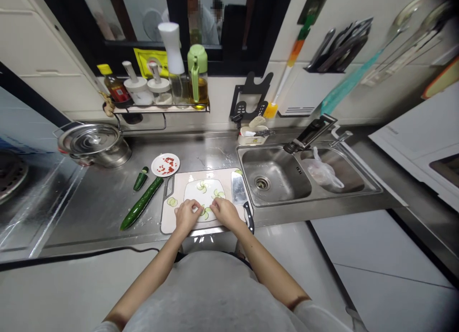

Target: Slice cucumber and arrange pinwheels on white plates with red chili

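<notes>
A white plate lies on the cutting board with thin cucumber slices fanned in small groups around it. Over the plate's near left edge my left hand has thumb and finger pinched together, beside a group of slices. My right hand is closed in a pinch on the other side of that group; what its fingertips hold is too small to tell. More cucumber slices rest on the board's left. A cleaver with a black handle lies at the right, close to my right hand.
A whole cucumber, a cut cucumber piece and a small plate of red bits are left of the board. A steel pot stands farther left. The double sink holds a plastic bag. Bottles line a rack behind.
</notes>
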Demonstrator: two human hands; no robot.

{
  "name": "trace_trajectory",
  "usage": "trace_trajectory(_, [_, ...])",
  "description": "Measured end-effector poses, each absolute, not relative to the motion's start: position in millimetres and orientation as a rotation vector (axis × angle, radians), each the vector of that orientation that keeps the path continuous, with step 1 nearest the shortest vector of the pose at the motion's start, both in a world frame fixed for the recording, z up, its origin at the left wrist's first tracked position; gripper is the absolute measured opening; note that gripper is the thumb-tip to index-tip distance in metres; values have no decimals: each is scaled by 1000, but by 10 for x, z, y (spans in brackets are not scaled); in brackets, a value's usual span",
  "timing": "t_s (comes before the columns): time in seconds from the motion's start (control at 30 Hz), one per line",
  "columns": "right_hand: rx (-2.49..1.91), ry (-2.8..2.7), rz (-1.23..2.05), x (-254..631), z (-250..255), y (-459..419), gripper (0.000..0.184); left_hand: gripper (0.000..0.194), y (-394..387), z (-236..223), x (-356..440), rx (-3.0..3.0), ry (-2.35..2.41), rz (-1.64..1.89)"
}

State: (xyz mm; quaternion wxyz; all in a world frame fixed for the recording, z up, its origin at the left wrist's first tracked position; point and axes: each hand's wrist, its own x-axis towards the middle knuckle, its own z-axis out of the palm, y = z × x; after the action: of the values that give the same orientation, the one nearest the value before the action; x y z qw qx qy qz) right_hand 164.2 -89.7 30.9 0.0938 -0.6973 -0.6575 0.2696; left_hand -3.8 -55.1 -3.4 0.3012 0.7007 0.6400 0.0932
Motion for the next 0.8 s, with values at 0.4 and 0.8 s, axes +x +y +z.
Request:
trace_trajectory(0.4, [-2052,-1720,810,1848,280,-1200,18,18,-537,-138,-607,1761,1832,426])
trace_trajectory(0.8, [-1944,-1728,806,1791,300,-1082,21,33,-249,-134,-793,1816,2087,232])
